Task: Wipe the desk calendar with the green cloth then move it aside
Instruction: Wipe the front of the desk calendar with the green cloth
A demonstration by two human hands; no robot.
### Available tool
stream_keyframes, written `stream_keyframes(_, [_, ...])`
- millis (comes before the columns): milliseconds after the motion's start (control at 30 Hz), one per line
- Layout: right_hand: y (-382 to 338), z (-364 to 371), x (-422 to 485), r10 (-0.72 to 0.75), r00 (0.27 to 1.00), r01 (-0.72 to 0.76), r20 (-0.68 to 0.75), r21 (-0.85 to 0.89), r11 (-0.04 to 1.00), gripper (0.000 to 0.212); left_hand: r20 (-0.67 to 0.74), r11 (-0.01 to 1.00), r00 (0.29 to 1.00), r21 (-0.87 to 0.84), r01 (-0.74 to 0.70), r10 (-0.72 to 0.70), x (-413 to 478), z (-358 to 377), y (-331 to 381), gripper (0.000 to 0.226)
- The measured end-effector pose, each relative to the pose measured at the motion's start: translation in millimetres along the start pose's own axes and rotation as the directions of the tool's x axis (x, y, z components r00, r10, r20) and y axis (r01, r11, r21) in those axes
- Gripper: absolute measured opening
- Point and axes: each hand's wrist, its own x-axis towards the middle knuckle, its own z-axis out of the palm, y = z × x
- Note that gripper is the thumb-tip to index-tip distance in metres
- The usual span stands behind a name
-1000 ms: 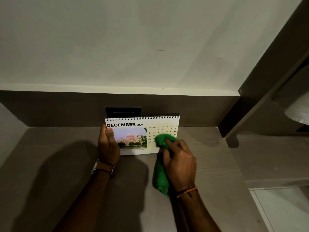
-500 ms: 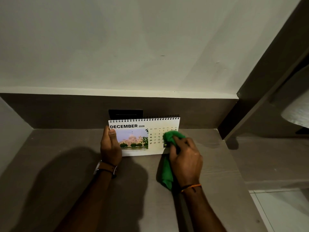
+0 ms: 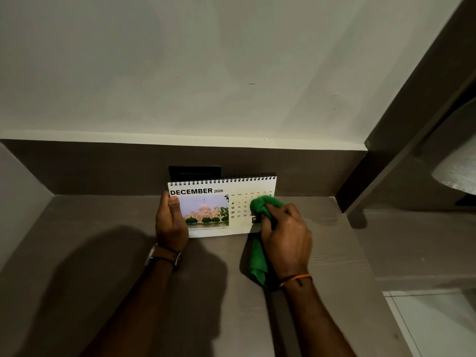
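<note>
While left hand [image 3: 171,222] grips the desk calendar [image 3: 221,206], right hand [image 3: 286,238] presses bunched green cloth [image 3: 262,206] on it

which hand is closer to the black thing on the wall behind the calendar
Left. The left hand grips the desk calendar's left edge, almost under the black wall plate; the right hand, holding the green cloth, is further right.

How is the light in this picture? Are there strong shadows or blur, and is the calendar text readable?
Head view: dim, with dark arm shadows on the desk left of each arm. The desk calendar reads "DECEMBER 2026" sharply. The green cloth in the right hand hides some dates. The left hand looks sharp. The wide angle slants the wall edges.
</note>
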Motion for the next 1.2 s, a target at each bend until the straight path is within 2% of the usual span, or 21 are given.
stream_keyframes(133, [-29, 5, 1, -0.113, 0.993, 0.112, 0.02, 0.044, 0.993, 0.028, -0.003, 1.0, 1.0, 0.007, -0.017, 0.017, 1, 0, -1, 0.027])
stream_keyframes(233, [-31, 12, -16, -0.189, 0.97, 0.187, 0.151, 0.024, 0.982, 0.028, -0.001, 1.0, 1.0, 0.015, -0.017, 0.017, 1, 1, -3, 0.031])
stream_keyframes(300, [-21, 11, -20, -0.164, 0.965, 0.169, 0.203, -0.007, 0.986, 0.028, 0.006, 1.0, 1.0, 0.006, -0.01, 0.01, 0, 0, -5, 0.032])
stream_keyframes(367, [-11, 4, -14, -0.107, 0.981, 0.111, 0.163, -0.016, 0.994, 0.028, 0.012, 1.0, 1.0, 0.008, -0.017, 0.017, 0, 0, -5, 0.033])
stream_keyframes(467, [-10, -2, 1, -0.031, 0.998, 0.03, 0.055, 0.004, 1.0, 0.029, 0.012, 0.999, 0.999, 0.013, -0.049, 0.049, 1, -2, -1, 0.023])
stream_keyframes(567, [-26, 3, 1, -0.096, 0.995, 0.095, 0.024, 0.044, 0.995, 0.028, -0.014, 0.999, 0.999, 0.01, -0.032, 0.032, 0, -1, 1, 0.023])
stream_keyframes(667, [-32, 13, -15, -0.199, 0.967, 0.197, 0.159, 0.033, 0.98, 0.028, -0.021, 0.998, 0.999, 0.037, -0.044, 0.045, 0, 1, 3, 0.034])
stream_keyframes(733, [-21, 13, -21, -0.173, 0.96, 0.179, 0.219, -0.005, 0.984, 0.03, -0.01, 0.997, 0.998, 0.05, -0.064, 0.065, 2, 0, 7, 0.044])
stream_keyframes(867, [1, -1, -6, -0.026, 0.994, 0.027, 0.111, -0.005, 1.0, 0.029, 0.003, 0.998, 0.999, 0.043, -0.046, 0.046, 2, -4, 4, 0.032])
stream_keyframes(967, [-13, -2, 7, -0.041, 0.999, 0.041, 0.024, 0.026, 0.999, 0.029, 0.01, 0.998, 0.999, 0.04, -0.037, 0.037, 1, -2, 2, 0.026])
stream_keyframes(1033, [-28, 4, 2, -0.143, 0.986, 0.142, 0.086, 0.028, 0.99, 0.03, 0.008, 0.999, 0.999, 0.027, -0.044, 0.043, 1, -2, -1, 0.022])
stream_keyframes(1100, [-33, 10, -10, -0.198, 0.948, 0.202, 0.249, 0.011, 0.979, 0.031, 0.011, 0.999, 0.999, 0.024, -0.041, 0.04, 1, -1, -3, 0.019])
stream_keyframes(1200, [-22, 7, -29, -0.138, 0.892, 0.191, 0.43, -0.083, 0.978, 0.032, 0.036, 0.999, 0.998, 0.02, -0.046, 0.045, 1, -1, -2, 0.02])
